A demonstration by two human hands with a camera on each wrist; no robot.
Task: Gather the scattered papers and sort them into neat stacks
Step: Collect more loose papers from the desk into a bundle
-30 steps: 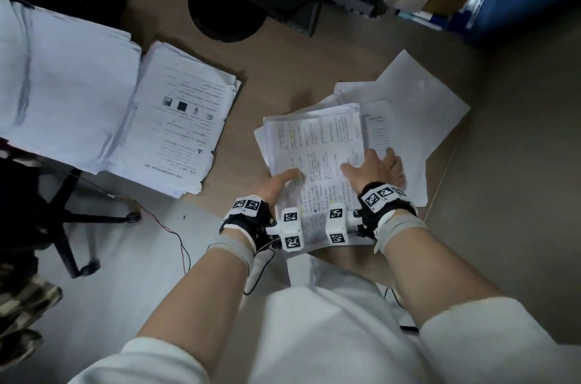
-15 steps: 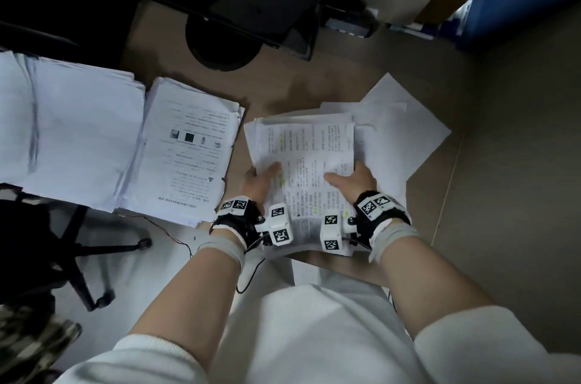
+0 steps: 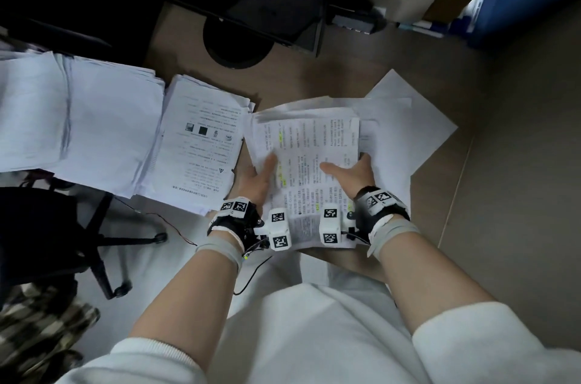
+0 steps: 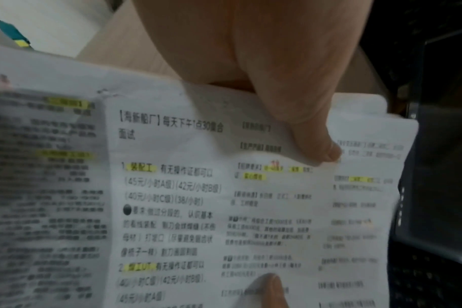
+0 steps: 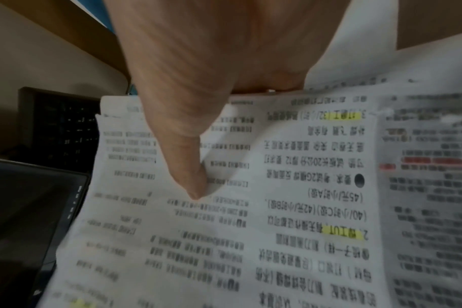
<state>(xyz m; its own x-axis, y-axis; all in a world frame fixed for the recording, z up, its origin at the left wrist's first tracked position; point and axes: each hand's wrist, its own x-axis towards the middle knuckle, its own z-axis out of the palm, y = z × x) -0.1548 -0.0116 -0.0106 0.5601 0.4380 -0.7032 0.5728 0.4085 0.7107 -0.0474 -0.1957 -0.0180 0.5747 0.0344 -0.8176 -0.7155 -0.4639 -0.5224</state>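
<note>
Hands [image 3: 308, 176] on thin, limp rectangular printed paper sheaf [image 3: 309, 144]

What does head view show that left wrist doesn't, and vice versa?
Head only: right hand gripping the bundle's right edge, two finished stacks to the left, loose sheets underneath.
Left wrist only: legible print on the top sheet, a second thumb tip at the bottom edge.
Both: left hand, thumb on the printed, yellow-highlighted bundle.

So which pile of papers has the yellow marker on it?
The bundle that both hands hold has yellow highlighted words. The stack with small pictures and the big plain stack show none.
</note>
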